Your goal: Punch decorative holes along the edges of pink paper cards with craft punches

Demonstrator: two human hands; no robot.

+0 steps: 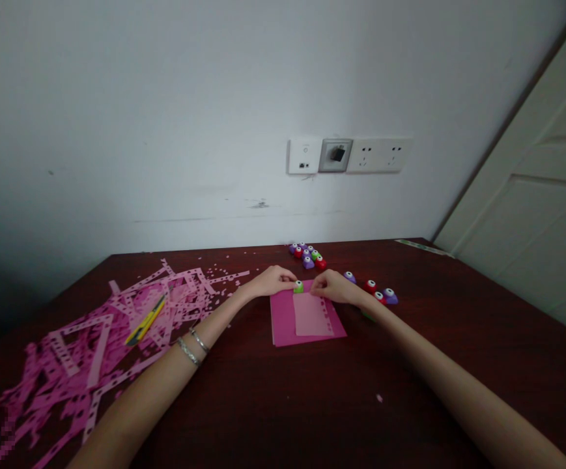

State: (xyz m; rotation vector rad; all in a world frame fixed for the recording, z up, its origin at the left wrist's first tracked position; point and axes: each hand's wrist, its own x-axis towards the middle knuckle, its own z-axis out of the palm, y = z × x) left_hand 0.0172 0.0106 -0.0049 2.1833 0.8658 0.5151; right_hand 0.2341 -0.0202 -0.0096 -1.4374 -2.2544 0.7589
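Observation:
A small green paper punch (298, 286) sits on the far edge of a light pink sheet (312, 316), which lies on a stack of darker pink paper (283, 322). My left hand (273, 281) has its fingers closed against the punch from the left. My right hand (332, 287) rests with curled fingers on the sheet's far right edge, next to the punch. A row of punched holes runs along the light sheet's right side.
A cluster of purple, red and green punches (308, 255) stands near the wall; more punches (379, 293) lie right of my right hand. Punched pink strips (92, 352) and a yellow utility knife (146, 320) cover the left of the dark wooden table (283, 404). Wall sockets (350, 155) are ahead.

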